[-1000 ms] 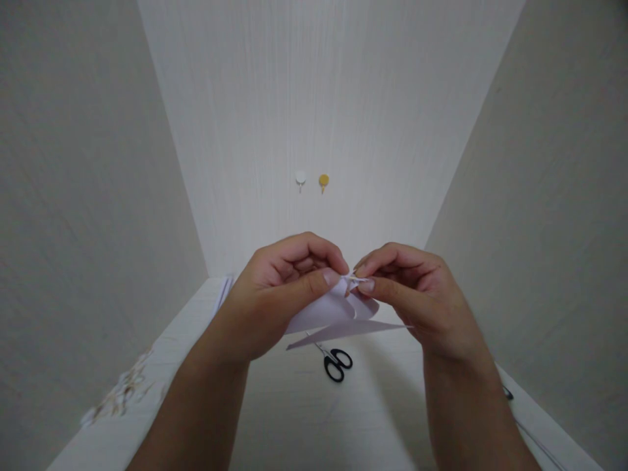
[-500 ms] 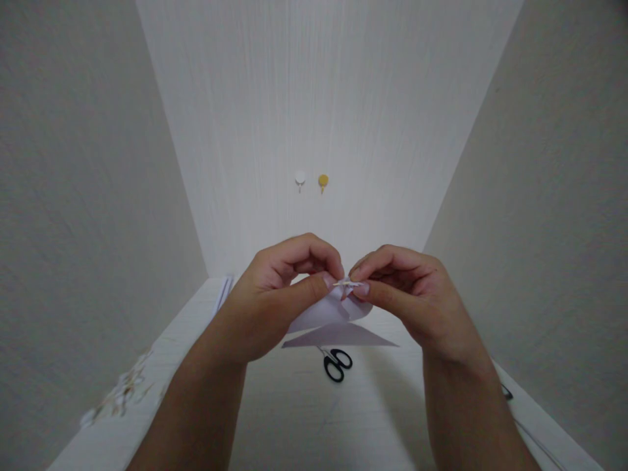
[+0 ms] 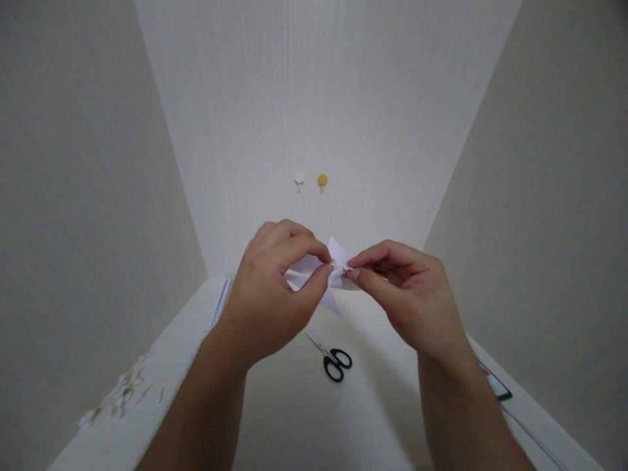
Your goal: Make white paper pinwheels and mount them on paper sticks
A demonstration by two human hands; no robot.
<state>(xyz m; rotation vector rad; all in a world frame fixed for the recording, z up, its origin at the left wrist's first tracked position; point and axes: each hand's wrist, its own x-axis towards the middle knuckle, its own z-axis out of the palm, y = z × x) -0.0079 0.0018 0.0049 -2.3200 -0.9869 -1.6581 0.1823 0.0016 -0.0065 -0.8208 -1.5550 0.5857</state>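
My left hand (image 3: 272, 288) and my right hand (image 3: 402, 291) hold a folded piece of white paper (image 3: 333, 258) in the air above a white table (image 3: 294, 405). Both pinch it between thumb and forefinger, fingertips almost meeting at its middle. A pointed flap sticks up behind the fingers and another point hangs down below them. Black-handled scissors (image 3: 330, 357) lie on the table beneath the hands.
Two round wall hooks, one white (image 3: 299, 178) and one yellow (image 3: 322, 180), sit on the back wall. Paper scraps (image 3: 125, 389) litter the table's left edge. Sheets of paper (image 3: 220, 301) lie at the back left. A phone (image 3: 495, 386) with a cable rests at the right edge. Walls close in on both sides.
Both hands rose slightly and turned the paper: its wide flaps that hung below the hands now sit folded up, with one point above the fingers.
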